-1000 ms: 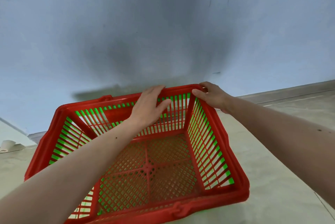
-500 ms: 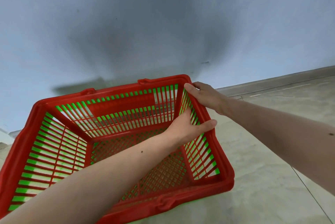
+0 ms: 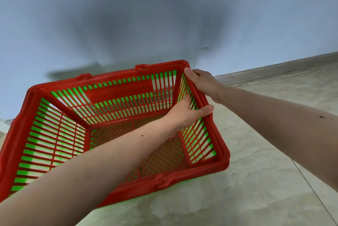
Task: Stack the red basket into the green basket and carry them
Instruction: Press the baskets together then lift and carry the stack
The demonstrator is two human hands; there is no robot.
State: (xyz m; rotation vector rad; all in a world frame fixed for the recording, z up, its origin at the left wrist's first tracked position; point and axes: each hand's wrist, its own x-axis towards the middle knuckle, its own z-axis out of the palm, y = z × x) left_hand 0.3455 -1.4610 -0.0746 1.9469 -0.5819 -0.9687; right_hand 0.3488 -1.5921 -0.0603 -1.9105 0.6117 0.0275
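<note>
The red basket [image 3: 113, 116] sits nested inside the green basket [image 3: 33, 145], on the tiled floor [image 3: 256, 180] near the wall [image 3: 164, 15]; left hand [image 3: 184, 114] and right hand [image 3: 203, 83] both clasp its right rim

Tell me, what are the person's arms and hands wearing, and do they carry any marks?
Nothing is worn: both forearms are bare right to the picture's edge, with no sleeves, gloves, watch or rings in sight. The left hand and right hand have short, unpainted nails. The left forearm has a small dark mole, and the right forearm has one too, with a fainter speck beside it.
</note>
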